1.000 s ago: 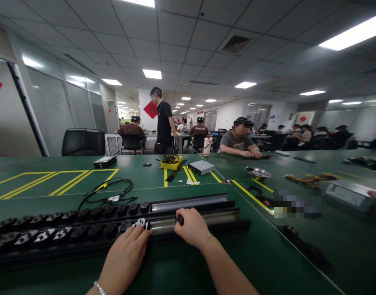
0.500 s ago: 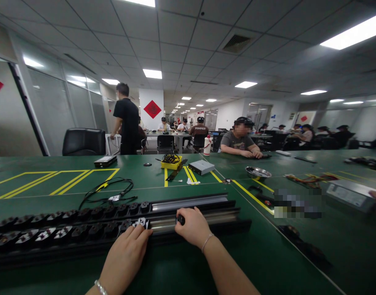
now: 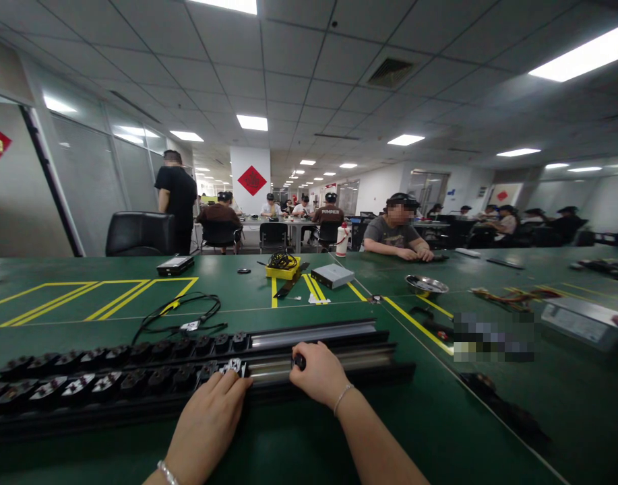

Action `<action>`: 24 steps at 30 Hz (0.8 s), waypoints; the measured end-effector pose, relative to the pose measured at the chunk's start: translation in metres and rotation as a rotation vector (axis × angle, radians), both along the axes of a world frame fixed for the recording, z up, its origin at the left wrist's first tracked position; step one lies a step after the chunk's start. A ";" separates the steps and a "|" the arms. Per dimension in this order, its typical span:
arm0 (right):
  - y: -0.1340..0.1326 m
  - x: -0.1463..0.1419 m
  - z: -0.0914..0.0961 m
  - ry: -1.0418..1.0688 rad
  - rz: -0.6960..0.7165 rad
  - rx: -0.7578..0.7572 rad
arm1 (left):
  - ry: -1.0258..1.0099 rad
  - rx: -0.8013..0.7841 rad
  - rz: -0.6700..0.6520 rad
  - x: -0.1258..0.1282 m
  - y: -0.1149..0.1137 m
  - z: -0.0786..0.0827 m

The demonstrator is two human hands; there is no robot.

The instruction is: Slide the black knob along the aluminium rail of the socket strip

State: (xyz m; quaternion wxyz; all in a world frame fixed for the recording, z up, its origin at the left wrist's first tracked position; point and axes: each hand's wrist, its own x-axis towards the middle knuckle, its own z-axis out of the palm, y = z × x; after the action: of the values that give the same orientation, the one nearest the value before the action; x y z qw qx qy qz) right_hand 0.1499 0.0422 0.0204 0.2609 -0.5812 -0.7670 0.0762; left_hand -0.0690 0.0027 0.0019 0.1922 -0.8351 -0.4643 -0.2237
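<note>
Two long black rails, a near rail [image 3: 333, 377] and a far rail [image 3: 313, 337], lie side by side. Many black plug-in socket modules [image 3: 134, 380] line their left parts; the right parts show bare shiny channel. My left hand [image 3: 210, 414] is closed over the near rail's front edge, its bent fingers against a white-topped module [image 3: 232, 366] at the end of the row; the thumb is hidden. To its right, my right hand [image 3: 319, 370] pinches a small black piece [image 3: 299, 362] over the bare channel. Fingers cover most of that piece.
Behind the rails lies a looped black cable [image 3: 180, 313]. Farther back are a yellow box with cable [image 3: 283, 267], a grey drive [image 3: 332, 275] and a metal bowl [image 3: 426, 285]. A metal power supply box [image 3: 579, 323] stands right, near another person's hand. Someone sits across the table.
My hands keep nearly the same pose on the rails. In the background, the standing person in black has moved left, uncovering a seated person in brown.
</note>
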 end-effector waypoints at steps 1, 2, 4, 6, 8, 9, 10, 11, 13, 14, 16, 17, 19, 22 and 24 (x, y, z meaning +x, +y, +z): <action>0.000 0.000 -0.001 0.003 0.003 -0.001 | 0.000 -0.001 -0.003 0.000 0.000 0.000; 0.001 0.001 -0.001 0.005 0.005 -0.003 | -0.001 -0.002 -0.004 0.000 0.001 -0.001; 0.001 0.001 -0.001 0.002 0.008 -0.006 | 0.000 -0.001 -0.004 0.000 0.001 -0.001; 0.001 0.001 0.000 -0.007 0.008 -0.007 | 0.005 -0.004 0.001 0.001 0.001 -0.001; 0.000 0.001 0.001 -0.009 0.010 -0.008 | 0.015 -0.010 0.009 0.001 0.001 0.000; 0.000 0.001 0.002 -0.008 0.010 -0.011 | 0.020 -0.012 0.013 0.001 0.000 0.000; -0.001 0.001 0.003 -0.006 0.008 -0.016 | 0.022 -0.012 0.015 0.001 0.000 0.001; -0.001 0.001 0.003 -0.002 0.006 -0.023 | 0.023 -0.010 0.015 0.001 0.000 0.001; -0.001 0.002 0.004 0.007 -0.001 -0.041 | 0.019 -0.005 0.013 0.001 0.000 0.001; -0.001 0.003 0.003 0.012 0.000 -0.046 | 0.018 -0.002 0.011 0.001 0.000 0.001; -0.001 0.003 0.003 0.021 0.002 -0.046 | 0.014 0.000 0.009 0.001 0.000 0.002; -0.001 0.004 0.002 0.023 0.004 -0.043 | 0.011 -0.001 0.009 0.001 0.000 0.002; -0.001 0.004 0.002 0.021 0.007 -0.038 | 0.006 -0.003 0.004 0.001 0.000 0.002; -0.001 0.004 0.002 0.012 0.005 -0.050 | 0.001 -0.014 0.005 0.001 0.000 0.001; -0.001 0.003 0.002 0.009 -0.003 -0.057 | 0.002 -0.023 0.009 0.001 0.000 0.001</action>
State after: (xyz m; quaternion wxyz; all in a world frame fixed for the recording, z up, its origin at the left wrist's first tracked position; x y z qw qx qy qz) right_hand 0.1533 0.0409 0.0225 0.2479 -0.5893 -0.7624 0.1000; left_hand -0.0682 0.0024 0.0032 0.1841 -0.8354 -0.4704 -0.2167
